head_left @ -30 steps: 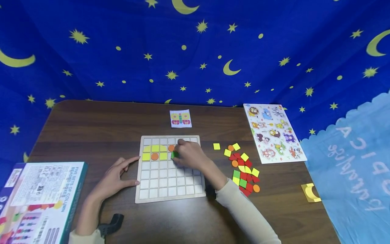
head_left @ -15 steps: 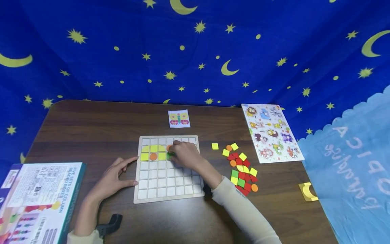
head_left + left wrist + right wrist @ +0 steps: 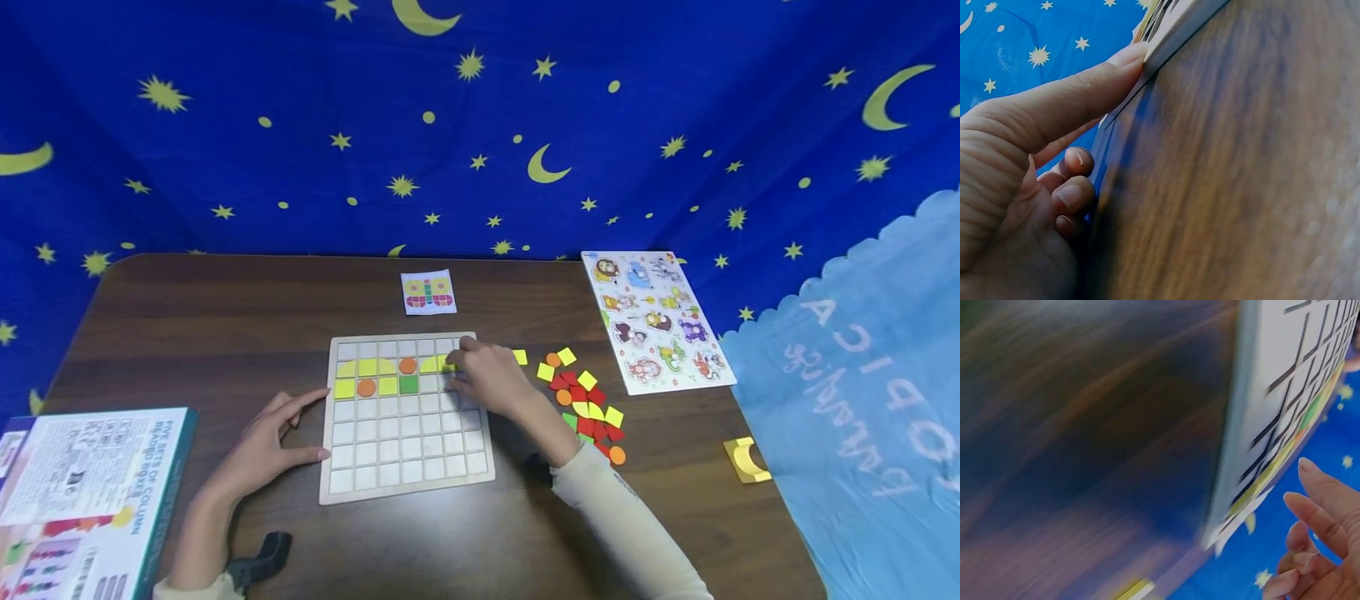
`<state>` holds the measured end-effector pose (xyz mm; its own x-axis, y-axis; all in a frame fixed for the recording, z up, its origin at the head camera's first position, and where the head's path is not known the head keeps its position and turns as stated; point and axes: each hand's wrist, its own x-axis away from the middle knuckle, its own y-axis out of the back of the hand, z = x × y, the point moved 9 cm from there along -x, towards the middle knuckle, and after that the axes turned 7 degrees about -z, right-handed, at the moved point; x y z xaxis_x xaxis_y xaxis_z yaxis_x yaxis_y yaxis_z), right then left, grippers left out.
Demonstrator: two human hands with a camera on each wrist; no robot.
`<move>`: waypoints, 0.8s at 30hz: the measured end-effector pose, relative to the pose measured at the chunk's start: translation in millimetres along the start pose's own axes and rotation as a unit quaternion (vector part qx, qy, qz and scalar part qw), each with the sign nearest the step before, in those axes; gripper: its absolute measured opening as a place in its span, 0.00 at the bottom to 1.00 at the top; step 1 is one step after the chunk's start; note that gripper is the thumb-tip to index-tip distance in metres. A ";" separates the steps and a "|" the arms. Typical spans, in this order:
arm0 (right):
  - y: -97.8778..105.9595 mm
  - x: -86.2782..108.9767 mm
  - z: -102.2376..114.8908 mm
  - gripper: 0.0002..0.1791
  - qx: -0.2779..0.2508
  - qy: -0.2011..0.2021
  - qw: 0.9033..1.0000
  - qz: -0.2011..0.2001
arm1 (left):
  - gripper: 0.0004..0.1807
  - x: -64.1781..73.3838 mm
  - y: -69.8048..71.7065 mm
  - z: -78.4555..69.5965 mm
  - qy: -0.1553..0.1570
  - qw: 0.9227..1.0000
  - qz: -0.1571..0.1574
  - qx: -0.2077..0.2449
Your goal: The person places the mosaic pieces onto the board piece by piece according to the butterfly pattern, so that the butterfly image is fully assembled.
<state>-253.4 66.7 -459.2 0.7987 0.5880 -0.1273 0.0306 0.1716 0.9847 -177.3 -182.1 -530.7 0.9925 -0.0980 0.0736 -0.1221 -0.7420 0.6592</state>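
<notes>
A wooden grid board (image 3: 387, 452) lies on the table, with tiles in two of its upper rows. Yellow pieces, an orange round tile (image 3: 407, 365), a second orange round tile (image 3: 366, 387) and a green square tile (image 3: 408, 384) fill some cells. My left hand (image 3: 258, 442) touches the board's left edge with an extended index finger and thumb; its other fingers curl loosely in the left wrist view. Over the upper right cells is my right hand (image 3: 491, 379), partly covering yellow tiles. In the right wrist view its thumb and fingers stand apart with nothing between them.
Loose red, yellow, green and orange tiles (image 3: 585, 427) lie right of the board. Behind it is a butterfly pattern card (image 3: 428, 292). An animal puzzle board (image 3: 660, 321) lies at the back right, a yellow piece (image 3: 747, 460) at the right edge, and a box (image 3: 97, 500) at the left.
My right hand has let go of the green tile, which now sits in its cell below the orange one, and has moved right across the board. My left hand stays at the board's edge.
</notes>
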 end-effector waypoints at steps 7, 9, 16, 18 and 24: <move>3.6 17.3 -55.2 0.18 0.008 -0.080 0.997 0.013 | 0.47 0.5 1.2 0.8 0.001 1.000 -0.001 0.001; 4.7 22.6 -69.7 0.19 0.011 -0.101 0.995 0.020 | 0.47 0.3 0.6 1.0 0.003 1.000 0.002 0.002; 6.6 33.5 -99.7 0.19 0.016 -0.133 0.991 0.025 | 0.48 1.2 0.5 2.3 0.010 1.000 0.003 0.004; 5.2 35.7 -104.1 0.17 0.020 -0.140 0.990 0.029 | 0.48 1.3 0.9 2.5 0.008 1.000 0.002 0.004; 0.9 39.4 -107.7 0.12 0.027 -0.134 0.990 0.033 | 0.48 0.8 1.1 3.1 0.010 1.000 0.002 0.003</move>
<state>-286.7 175.2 -476.1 0.9304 0.3650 -0.0331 -0.0010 0.0929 0.9957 -176.7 -185.1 -532.3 0.9921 -0.0877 0.0900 -0.1253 -0.7454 0.6547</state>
